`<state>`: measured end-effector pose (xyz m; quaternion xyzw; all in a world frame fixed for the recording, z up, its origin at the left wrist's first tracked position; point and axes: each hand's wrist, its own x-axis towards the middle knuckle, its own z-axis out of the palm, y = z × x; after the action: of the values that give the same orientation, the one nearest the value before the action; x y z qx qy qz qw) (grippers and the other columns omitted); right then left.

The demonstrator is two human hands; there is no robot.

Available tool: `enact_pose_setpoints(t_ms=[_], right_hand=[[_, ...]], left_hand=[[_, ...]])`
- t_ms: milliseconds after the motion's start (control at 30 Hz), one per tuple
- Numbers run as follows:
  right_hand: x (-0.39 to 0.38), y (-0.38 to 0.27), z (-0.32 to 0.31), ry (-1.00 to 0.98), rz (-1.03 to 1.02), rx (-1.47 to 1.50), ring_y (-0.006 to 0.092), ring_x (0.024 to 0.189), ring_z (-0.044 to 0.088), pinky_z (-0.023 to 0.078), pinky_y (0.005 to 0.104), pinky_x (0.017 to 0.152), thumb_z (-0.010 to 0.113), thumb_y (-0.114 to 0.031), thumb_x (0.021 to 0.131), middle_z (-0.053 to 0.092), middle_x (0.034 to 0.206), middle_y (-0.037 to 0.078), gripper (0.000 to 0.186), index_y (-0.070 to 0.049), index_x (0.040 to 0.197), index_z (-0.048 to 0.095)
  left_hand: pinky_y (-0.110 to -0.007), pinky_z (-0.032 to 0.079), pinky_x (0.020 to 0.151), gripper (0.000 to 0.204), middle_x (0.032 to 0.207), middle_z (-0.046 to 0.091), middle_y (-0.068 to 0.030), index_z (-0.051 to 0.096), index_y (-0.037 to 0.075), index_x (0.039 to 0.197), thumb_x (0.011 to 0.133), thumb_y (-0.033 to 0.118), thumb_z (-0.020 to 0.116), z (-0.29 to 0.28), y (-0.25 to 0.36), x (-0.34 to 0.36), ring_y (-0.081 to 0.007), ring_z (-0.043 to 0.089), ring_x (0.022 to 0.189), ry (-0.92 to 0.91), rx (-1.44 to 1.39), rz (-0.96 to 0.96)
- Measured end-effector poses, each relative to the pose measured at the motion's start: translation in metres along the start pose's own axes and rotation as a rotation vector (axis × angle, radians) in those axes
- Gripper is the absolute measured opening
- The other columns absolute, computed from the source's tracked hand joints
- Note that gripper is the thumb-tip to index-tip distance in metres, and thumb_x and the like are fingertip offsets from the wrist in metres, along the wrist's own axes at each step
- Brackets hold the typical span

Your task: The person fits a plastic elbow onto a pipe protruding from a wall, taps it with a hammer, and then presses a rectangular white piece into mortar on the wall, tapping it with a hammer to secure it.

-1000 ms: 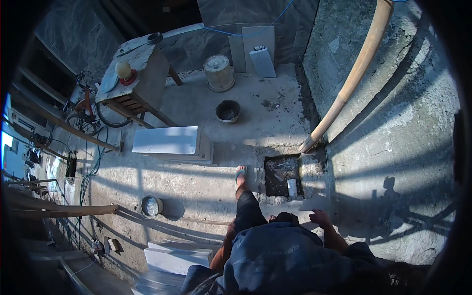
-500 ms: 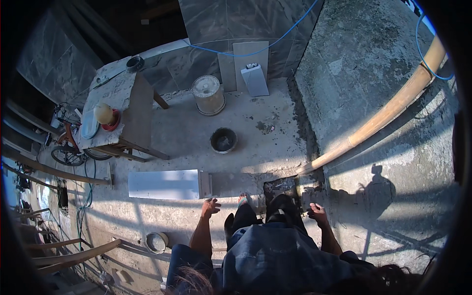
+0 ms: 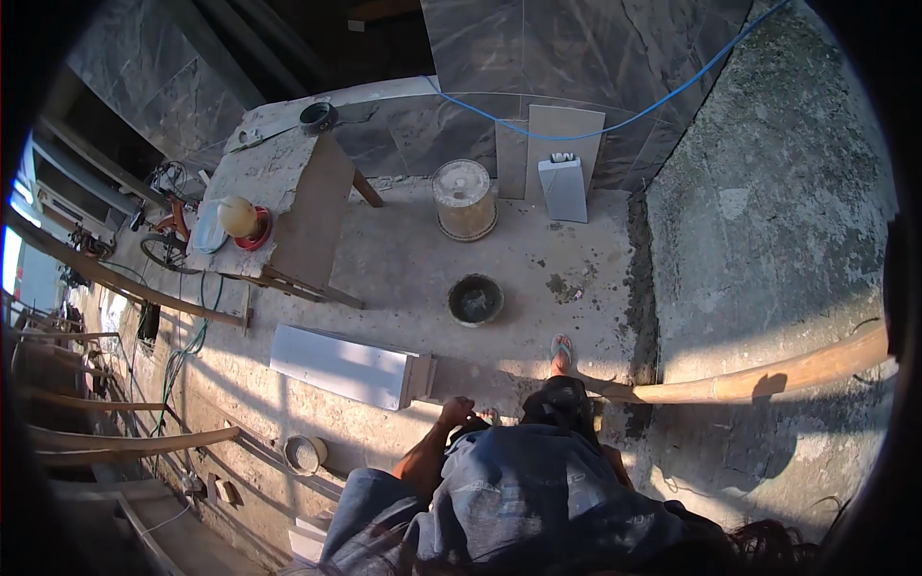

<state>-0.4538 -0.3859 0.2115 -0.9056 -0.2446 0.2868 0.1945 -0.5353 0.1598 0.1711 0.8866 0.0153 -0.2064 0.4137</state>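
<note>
My left hand (image 3: 457, 411) hangs beside my body with loosely bent fingers and nothing visible in it, near the right end of a stack of pale rectangular slabs (image 3: 338, 366). Only part of my right forearm (image 3: 617, 468) shows; that hand is hidden behind my body. My sandalled foot (image 3: 561, 351) is on the concrete, right of and below a dark bucket (image 3: 474, 299). An overturned pale bucket (image 3: 464, 197) stands farther forward.
A worktable (image 3: 288, 221) holds a jug (image 3: 237, 217) and containers. Panels (image 3: 565, 130) lean on the tiled wall, below a blue hose (image 3: 634, 122). A bamboo pole (image 3: 752, 374) crosses on the right, by the concrete wall (image 3: 749, 211). A small bucket (image 3: 304, 454), hoses and poles lie left.
I have stepped forward past the slabs, toward the dark bucket. The bamboo pole now sits lower in view. My right hand has gone out of sight behind my body.
</note>
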Motion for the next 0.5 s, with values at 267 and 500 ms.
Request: enact_pose_setpoints(t_ms=[267, 500], right_hand=[[0.189, 0.089, -0.152, 0.056, 0.472, 0.488, 0.0328, 0.095, 0.071, 0.054, 0.0393, 0.082, 0.058, -0.031, 0.099, 0.073, 0.103, 0.018, 0.038, 0.002, 0.114, 0.067], [0.314, 0.08, -0.304, 0.111, 0.418, 1.157, 0.0179, 0.075, 0.068, 0.059, 0.0311, 0.067, 0.065, -0.036, 0.098, 0.071, 0.096, 0.011, 0.04, -0.004, 0.122, 0.062]], left_hand=[[-0.044, 0.054, 0.091, 0.038, 0.104, 0.073, -0.0191, 0.076, 0.008, 0.103, 0.088, 0.04, 0.061, 0.002, 0.114, 0.069, -0.0357, 0.07, 0.102, 0.305, -0.35, -0.634], [-0.049, 0.053, 0.087, 0.038, 0.104, 0.071, -0.0242, 0.072, 0.006, 0.109, 0.091, 0.037, 0.06, -0.062, 0.177, 0.164, -0.0441, 0.067, 0.101, 0.498, -0.236, -0.679]])
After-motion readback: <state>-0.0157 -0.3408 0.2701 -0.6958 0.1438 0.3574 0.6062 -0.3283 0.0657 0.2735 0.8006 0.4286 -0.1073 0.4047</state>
